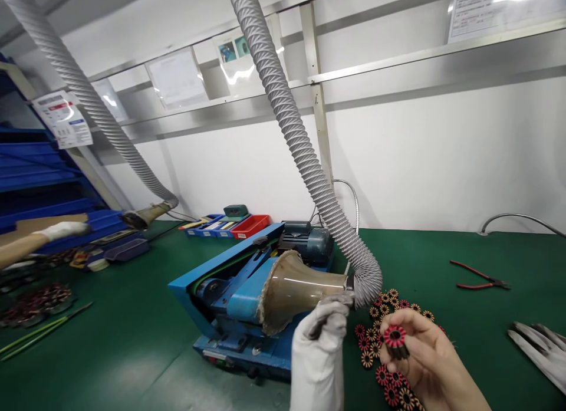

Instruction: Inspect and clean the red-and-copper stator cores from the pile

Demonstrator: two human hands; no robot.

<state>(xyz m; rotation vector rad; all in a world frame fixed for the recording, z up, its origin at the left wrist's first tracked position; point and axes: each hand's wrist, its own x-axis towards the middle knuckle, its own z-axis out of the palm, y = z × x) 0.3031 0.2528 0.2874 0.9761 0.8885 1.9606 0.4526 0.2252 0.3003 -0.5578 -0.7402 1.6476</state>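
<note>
R hand point(424, 355), bare, fingers closed on a red wound stator point(394, 336), held above the stator pile point(389, 346) near the front edge of the green bench point(442, 257). L hand point(321, 340), white-gloved, touches the extraction funnel point(296, 290) at its hose point(305, 157) joint; finger closure cannot be told. Blue machine point(239, 299) sits just L of the pile; red pliers point(480, 277) and a spare glove point(537, 346) lie toward the R edge.

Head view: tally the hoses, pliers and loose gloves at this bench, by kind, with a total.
Grey ribbed hoses: 2 (near hose, far hose)
Red-handled pliers: 1
Loose white glove lying on the green mat: 1
Total: 4
</note>
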